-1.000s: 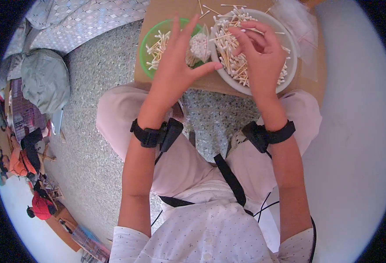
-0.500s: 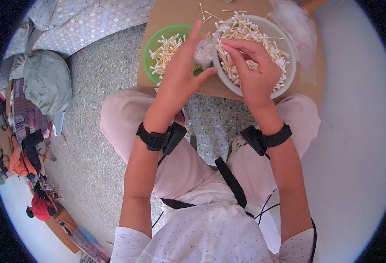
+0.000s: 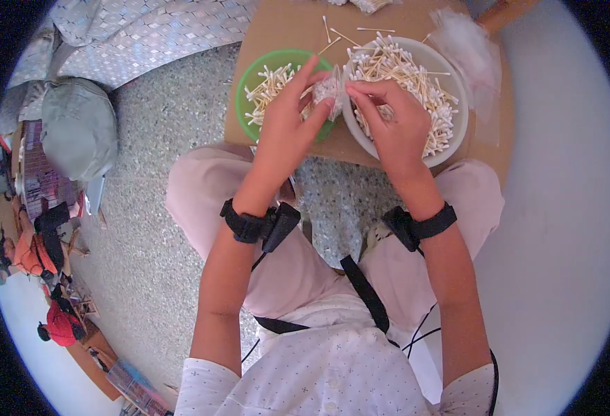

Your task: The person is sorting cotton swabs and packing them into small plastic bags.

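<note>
My left hand (image 3: 287,128) has its fingers and thumb around a small clear plastic bag (image 3: 328,96) with white-tipped cotton swabs inside. The bag is over the right rim of a green bowl (image 3: 244,104) of loose cotton swabs. Close to the bag's right edge, the thumb and fingertips of my right hand (image 3: 395,125) are pinched together. What they hold, if anything, is too small to make out. That hand is above the left side of a white bowl (image 3: 463,125), which is heaped with cotton swabs (image 3: 416,80).
Both bowls stand on a brown cardboard surface (image 3: 270,28). Several loose swabs (image 3: 376,30) lie behind them. Clear plastic bags (image 3: 464,41) are piled at the right, and a filled packet (image 3: 370,5) shows at the far edge. Other people sit far left.
My left thumb and fingers have closed in on the bag from a spread pose. The right hand stays pinched and has come slightly nearer to me. The bowls appear lower in the view.
</note>
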Demonstrator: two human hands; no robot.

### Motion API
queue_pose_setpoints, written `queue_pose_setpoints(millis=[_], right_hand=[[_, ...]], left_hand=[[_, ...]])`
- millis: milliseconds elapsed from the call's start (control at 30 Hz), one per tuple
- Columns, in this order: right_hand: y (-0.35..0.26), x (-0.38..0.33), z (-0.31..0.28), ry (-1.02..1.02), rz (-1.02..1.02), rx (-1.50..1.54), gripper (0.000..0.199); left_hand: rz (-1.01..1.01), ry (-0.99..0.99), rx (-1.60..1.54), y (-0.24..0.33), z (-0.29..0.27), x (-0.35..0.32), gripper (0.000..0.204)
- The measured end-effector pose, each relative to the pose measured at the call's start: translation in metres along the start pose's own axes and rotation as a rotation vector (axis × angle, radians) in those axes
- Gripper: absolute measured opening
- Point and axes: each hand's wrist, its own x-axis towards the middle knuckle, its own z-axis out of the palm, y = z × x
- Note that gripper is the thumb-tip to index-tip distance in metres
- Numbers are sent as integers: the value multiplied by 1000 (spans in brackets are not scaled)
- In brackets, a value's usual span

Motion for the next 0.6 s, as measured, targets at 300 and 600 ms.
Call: queue_pose_setpoints(millis=[300,600], right_hand=[[-4,1,2,1,7,2,9],[-4,2,4,-31,34,9,10]], left_hand=[[2,6,-14,3,-1,1,53],[8,26,-29,2,0,1,52]])
